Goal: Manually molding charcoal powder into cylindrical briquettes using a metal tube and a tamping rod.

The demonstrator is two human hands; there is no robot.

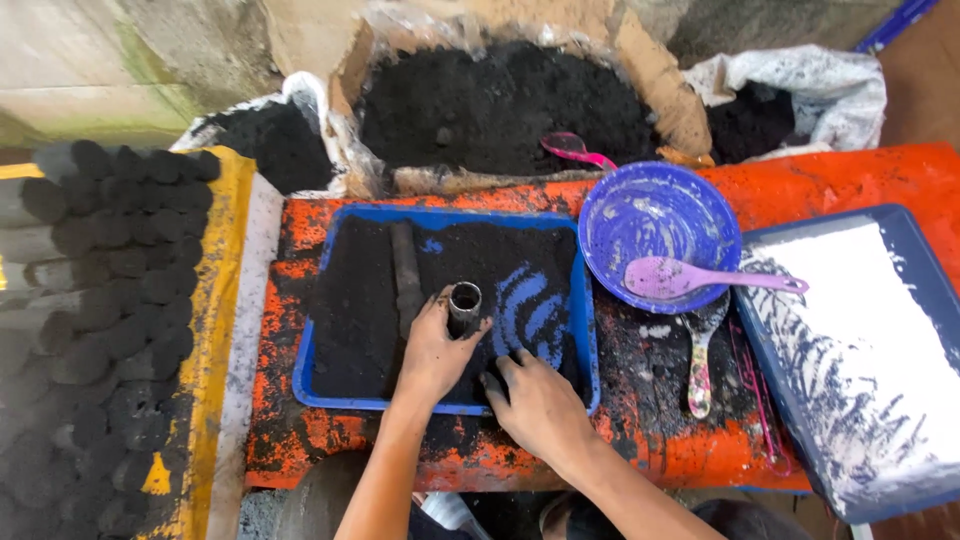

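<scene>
Both forearms rise from the near edge of the orange counter [860, 180] into the blue tray [300, 370] that sits at its middle. Left hand [432, 352] has its grip wrapped around a short dark metal tube [464, 303], fingers curled about the lower part, the tube upright with its open mouth facing up, standing in the black powder [350, 300] near the tray's centre. Right hand [540, 400] lies palm down at the tray's near edge, its grip spread loosely, fingertips dug into the powder just beside the tube's base; it pinches nothing that I can see. Finger-drag streaks bare the blue floor toward the tray's right side.

As I judge it, the tube could tip, since only one hand steadies it and the powder around its foot is thin and loose. Powder pushed by the right hand could also go over the low near rim onto the counter. A dark rod [405, 275] lies along the tray's left half, well apart from both hands.

At the right edge a second tray holds white powder [870, 330], and a blue bowl [600, 230] with a pink spoon [690, 278] stands between the trays; stray black dust could foul the white. Black briquettes [110, 260] are stacked beyond the left edge.
</scene>
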